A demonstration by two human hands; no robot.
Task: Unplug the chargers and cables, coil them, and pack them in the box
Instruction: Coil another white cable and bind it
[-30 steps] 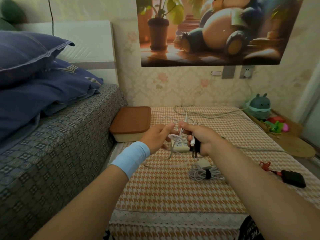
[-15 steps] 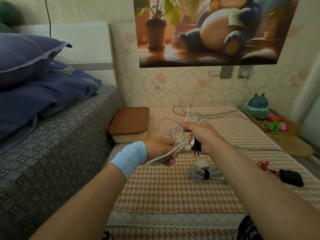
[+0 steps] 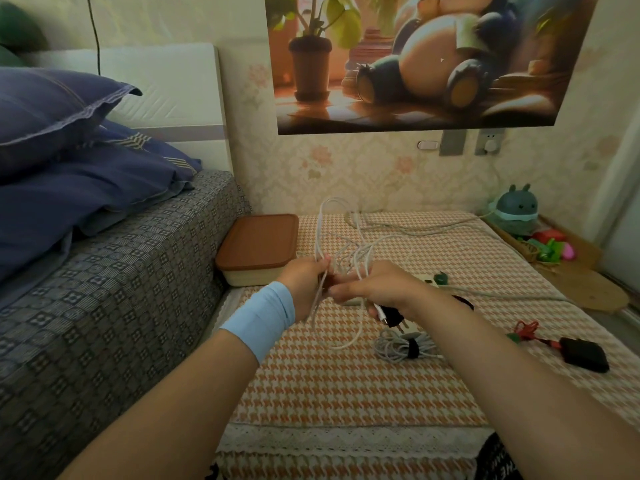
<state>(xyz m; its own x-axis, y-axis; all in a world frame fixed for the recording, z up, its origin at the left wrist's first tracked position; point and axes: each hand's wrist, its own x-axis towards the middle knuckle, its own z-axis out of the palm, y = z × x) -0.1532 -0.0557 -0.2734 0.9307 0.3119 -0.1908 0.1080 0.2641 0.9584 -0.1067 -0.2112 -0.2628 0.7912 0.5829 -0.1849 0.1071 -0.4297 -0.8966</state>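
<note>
Currently, both hands are raised over the table and meet at a tangle of white cable [image 3: 323, 220]. The left hand [image 3: 304, 284], with a blue wristband [image 3: 259, 318] behind it, has its fingers curled round several strands. The right hand [image 3: 381, 289] pinches the same cable between thumb and forefinger, and its lower fingers grip a black plug [image 3: 393, 315] with the prongs pointing down. Loops rise above the hands and one hangs below them, clear of the cloth [image 3: 346, 393].

The box [image 3: 259, 244] sits at the far left of the table, against the bed [image 3: 104, 271], with its brown lid on. It is apart from both hands.

Surrounding items:
- A strapped coil [image 3: 401, 346] lies on the cloth just below the right hand.
- A white strip [image 3: 426, 281] is largely hidden behind the right hand.
- A black adapter [image 3: 585, 353] with a red lead [image 3: 526, 330] lies to the right.
- A grey cord [image 3: 415, 230] runs across the far side of the table towards a wall socket [image 3: 490, 143].
- A plush toy [image 3: 516, 211] sits in the far right corner.
</note>
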